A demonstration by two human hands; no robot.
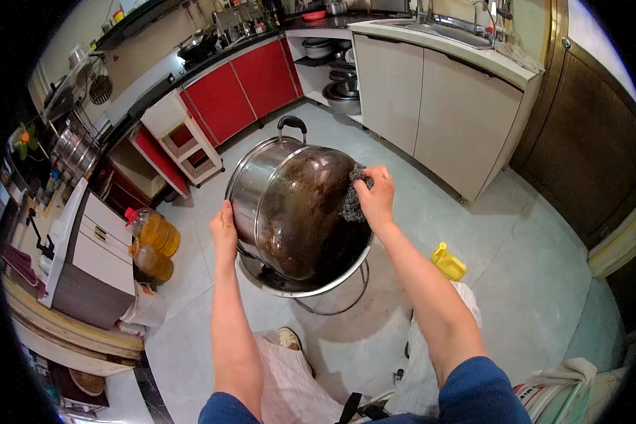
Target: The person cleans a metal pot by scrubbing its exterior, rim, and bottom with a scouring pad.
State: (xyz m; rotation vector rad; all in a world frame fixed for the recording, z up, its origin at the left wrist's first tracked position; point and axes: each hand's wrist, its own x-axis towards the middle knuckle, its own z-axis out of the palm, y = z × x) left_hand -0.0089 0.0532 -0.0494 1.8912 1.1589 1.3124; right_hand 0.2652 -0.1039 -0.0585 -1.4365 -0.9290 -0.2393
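Observation:
A large metal pot (304, 205) lies tilted on its side in a wide metal basin (311, 288), its brown-stained, blackened bottom turned to the right. One black handle (292, 126) sticks up at its far side. My left hand (224, 230) grips the near left side of the pot by its rim, thumb on the outside. In my right hand (379, 194) is a grey steel wool scrubber (355, 196), pressed against the stained base. The fingers under the scrubber are partly hidden.
Beneath the basin is a round wire stand (343, 307) on the tiled floor. A yellow bottle (448, 263) stands to the right. Oil jugs (155, 233) are at left. Red cabinets (244, 88), a white sink cabinet (431, 99) and a brown door (586, 127) surround the space.

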